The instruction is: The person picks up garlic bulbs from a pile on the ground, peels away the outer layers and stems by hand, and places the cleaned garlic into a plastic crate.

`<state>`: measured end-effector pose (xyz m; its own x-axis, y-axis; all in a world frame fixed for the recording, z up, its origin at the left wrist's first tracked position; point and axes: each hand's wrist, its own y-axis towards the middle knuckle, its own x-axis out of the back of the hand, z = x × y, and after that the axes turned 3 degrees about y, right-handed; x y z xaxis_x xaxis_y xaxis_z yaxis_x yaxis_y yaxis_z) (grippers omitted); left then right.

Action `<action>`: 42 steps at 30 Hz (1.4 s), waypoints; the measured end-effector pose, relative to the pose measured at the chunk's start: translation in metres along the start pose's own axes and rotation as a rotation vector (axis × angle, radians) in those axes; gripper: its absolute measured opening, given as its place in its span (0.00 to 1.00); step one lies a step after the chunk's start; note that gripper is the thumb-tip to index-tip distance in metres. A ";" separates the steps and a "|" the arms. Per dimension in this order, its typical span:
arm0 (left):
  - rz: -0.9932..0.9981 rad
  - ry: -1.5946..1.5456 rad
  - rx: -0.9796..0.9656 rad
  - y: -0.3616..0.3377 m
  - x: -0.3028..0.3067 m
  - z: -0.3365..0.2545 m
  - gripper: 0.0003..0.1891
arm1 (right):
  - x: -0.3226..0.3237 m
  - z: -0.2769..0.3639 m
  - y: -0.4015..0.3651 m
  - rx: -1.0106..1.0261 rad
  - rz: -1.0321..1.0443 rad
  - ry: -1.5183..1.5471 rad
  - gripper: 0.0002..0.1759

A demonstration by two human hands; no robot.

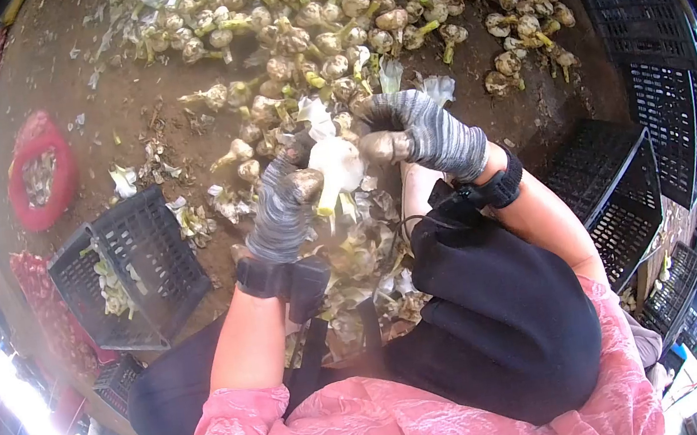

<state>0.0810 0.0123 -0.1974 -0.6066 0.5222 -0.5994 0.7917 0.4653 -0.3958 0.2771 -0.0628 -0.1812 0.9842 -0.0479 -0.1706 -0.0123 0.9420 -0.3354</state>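
While the left hand (282,213) curls closed against the lower left side of the garlic bulb (340,164), the right hand (421,130) grips its upper right side with bent fingers. The bulb sits at frame centre. Its long axis runs nearly vertical, with the stalk pointing toward the bottom of the frame.

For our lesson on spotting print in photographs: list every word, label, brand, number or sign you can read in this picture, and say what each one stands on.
None: no text can be read anywhere in the picture.
The gloves on the left hand and right hand, which hold a bulb, show only grey stripes.
The black crates, the red bag and the wrist straps show no lettering.
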 end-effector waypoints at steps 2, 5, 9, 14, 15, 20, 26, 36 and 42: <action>-0.026 0.130 -0.077 0.001 0.005 0.007 0.34 | -0.003 0.000 0.000 0.110 0.013 -0.163 0.15; 0.013 0.143 -0.024 0.000 0.003 0.004 0.34 | -0.003 0.000 0.000 0.043 0.045 -0.036 0.14; -0.017 0.075 -0.009 -0.004 0.008 0.010 0.34 | 0.000 0.000 -0.002 0.006 0.034 -0.012 0.12; 0.042 0.399 -0.127 0.001 -0.009 -0.007 0.35 | 0.003 -0.001 0.000 0.051 -0.028 0.035 0.13; 0.042 0.399 -0.126 0.001 -0.007 -0.003 0.35 | 0.002 0.002 0.000 0.109 -0.063 -0.019 0.13; 0.072 0.583 -0.277 0.007 0.003 0.006 0.38 | -0.004 -0.003 -0.001 -0.021 -0.016 -0.074 0.15; 0.056 0.370 -0.192 0.003 -0.004 0.004 0.33 | -0.010 -0.006 0.000 0.081 -0.099 -0.064 0.13; -0.074 0.229 -0.199 0.005 0.004 0.005 0.27 | -0.013 -0.013 0.004 0.014 -0.156 0.297 0.12; -0.025 -0.195 -0.202 0.009 0.007 0.003 0.26 | -0.005 -0.014 0.001 0.026 -0.258 0.193 0.12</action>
<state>0.0842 0.0179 -0.2066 -0.5845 0.3704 -0.7219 0.7346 0.6194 -0.2770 0.2701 -0.0659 -0.1934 0.9028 -0.3455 -0.2561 0.2397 0.8987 -0.3674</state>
